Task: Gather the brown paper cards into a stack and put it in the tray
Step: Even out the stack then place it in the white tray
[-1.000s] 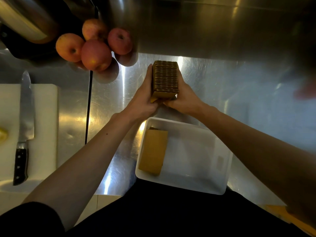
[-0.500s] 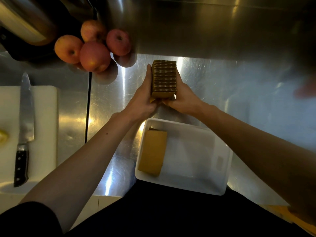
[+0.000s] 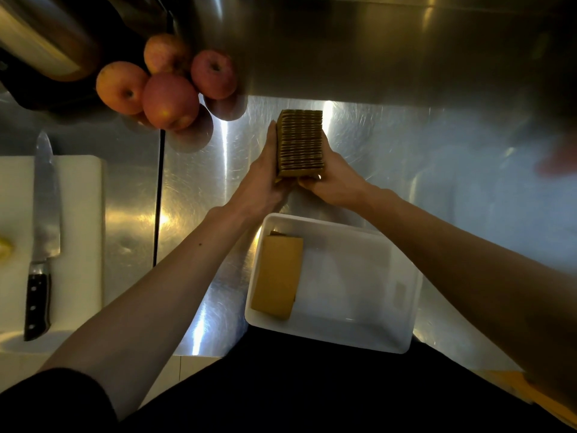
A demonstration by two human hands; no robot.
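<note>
A thick stack of brown paper cards (image 3: 299, 142) stands on edge on the steel counter, just beyond the tray. My left hand (image 3: 260, 179) presses its left side and my right hand (image 3: 332, 179) holds its right side and near end. The white plastic tray (image 3: 402, 307) sits close to my body, below the hands. Inside it, against the left wall, lies another stack of brown cards (image 3: 278, 276), flat and slightly tilted. The rest of the tray floor is bare.
Several apples (image 3: 170, 100) lie at the back left by a dark pan. A white cutting board (image 3: 81, 239) at the left carries a large kitchen knife (image 3: 43, 232). A steel backsplash rises behind the counter. Something orange (image 3: 537, 398) shows at the bottom right edge.
The hands and the stack have stayed almost where they were; only the view has shifted slightly.
</note>
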